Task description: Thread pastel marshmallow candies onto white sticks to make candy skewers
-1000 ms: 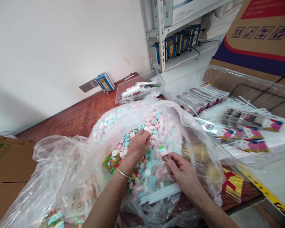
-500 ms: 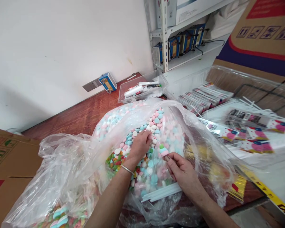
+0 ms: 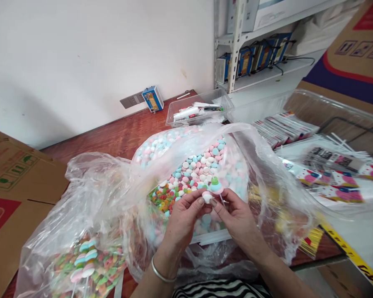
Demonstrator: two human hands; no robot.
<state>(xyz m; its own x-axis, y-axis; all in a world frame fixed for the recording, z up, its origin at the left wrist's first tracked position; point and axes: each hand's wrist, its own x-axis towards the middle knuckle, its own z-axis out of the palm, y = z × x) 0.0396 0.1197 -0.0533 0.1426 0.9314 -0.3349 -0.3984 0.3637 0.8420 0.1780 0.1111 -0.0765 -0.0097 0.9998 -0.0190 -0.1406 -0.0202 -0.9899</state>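
Observation:
My right hand point(image 3: 236, 215) pinches a thin stick that carries a small stack of sweets point(image 3: 215, 186), green on top, then blue and pink. My left hand point(image 3: 186, 217) pinches a pale pink sweet point(image 3: 207, 197) and holds it against the bottom of that stack. Both hands hover over a big clear plastic bag point(image 3: 161, 178) full of pink, blue and white sweets point(image 3: 199, 165), with green, red and orange ones nearer me. White sticks point(image 3: 209, 238) lie under the bag below my hands.
A second bag with finished candy skewers point(image 3: 87, 260) lies at lower left. Cardboard boxes point(image 3: 9, 186) stand left. A clear tray point(image 3: 199, 111) with tubes sits behind the bag. Printed wrappers point(image 3: 329, 174) fill clear bins at right. Metal shelving point(image 3: 255, 45) stands behind.
My left hand left the sweets in the bag with a pink sweet and came to the stick in my right hand. The camera view swung left.

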